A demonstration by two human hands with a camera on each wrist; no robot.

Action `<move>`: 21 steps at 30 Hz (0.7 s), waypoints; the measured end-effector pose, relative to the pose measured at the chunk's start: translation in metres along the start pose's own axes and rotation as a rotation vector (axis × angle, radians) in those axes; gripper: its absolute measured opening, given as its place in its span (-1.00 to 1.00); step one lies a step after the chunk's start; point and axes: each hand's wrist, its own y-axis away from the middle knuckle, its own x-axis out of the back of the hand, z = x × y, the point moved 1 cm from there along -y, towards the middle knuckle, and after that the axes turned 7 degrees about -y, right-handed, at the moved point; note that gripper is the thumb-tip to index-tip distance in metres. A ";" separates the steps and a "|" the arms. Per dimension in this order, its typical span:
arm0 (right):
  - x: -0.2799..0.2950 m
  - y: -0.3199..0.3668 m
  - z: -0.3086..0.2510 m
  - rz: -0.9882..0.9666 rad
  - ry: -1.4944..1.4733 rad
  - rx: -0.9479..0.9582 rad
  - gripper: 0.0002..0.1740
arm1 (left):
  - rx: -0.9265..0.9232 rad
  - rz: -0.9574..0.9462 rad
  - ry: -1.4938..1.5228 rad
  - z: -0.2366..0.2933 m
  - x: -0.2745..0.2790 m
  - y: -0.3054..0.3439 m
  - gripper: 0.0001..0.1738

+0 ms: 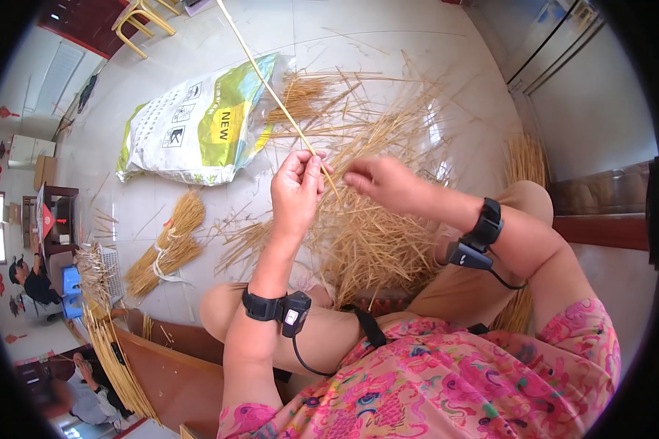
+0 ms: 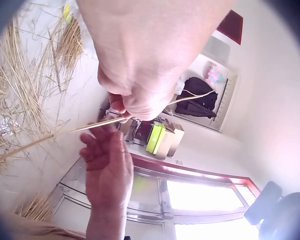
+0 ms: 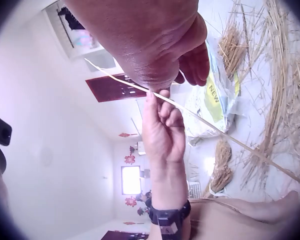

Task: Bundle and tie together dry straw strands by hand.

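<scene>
A long, pale stalk (image 1: 269, 86) is held in the air above the floor (image 1: 249, 22), over the loose straw heap (image 1: 377, 245) before the person's lap, slanting across the head view. The left hand (image 1: 298, 192) pinches it between thumb and fingers near its lower end. The right hand (image 1: 383, 183) is just beside that end, its fingers loosely bent and slightly parted; whether they touch the stalk, I cannot tell. Beyond the hands, a white and green bag (image 1: 190, 121) marked "NEW" lies on the floor, a bunch of straw (image 1: 300, 97) by its right end. Nearer the floor's left side lie bound straw bundles (image 1: 170, 238); more straw (image 1: 526, 159) stands at its right edge, by the metal-framed door (image 1: 593, 110).
</scene>
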 end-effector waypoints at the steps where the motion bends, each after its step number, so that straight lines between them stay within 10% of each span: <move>1: 0.006 -0.004 -0.003 0.057 -0.066 0.035 -0.72 | 0.000 -0.014 -0.015 0.000 -0.002 0.001 -0.84; 13: 0.062 -0.014 -0.032 0.304 -0.682 0.252 -0.74 | -0.532 0.172 -0.658 0.017 0.012 -0.005 -0.91; 21: 0.062 -0.012 -0.019 0.383 -0.926 0.149 -0.80 | -0.481 0.003 -0.765 -0.003 0.010 0.004 -0.92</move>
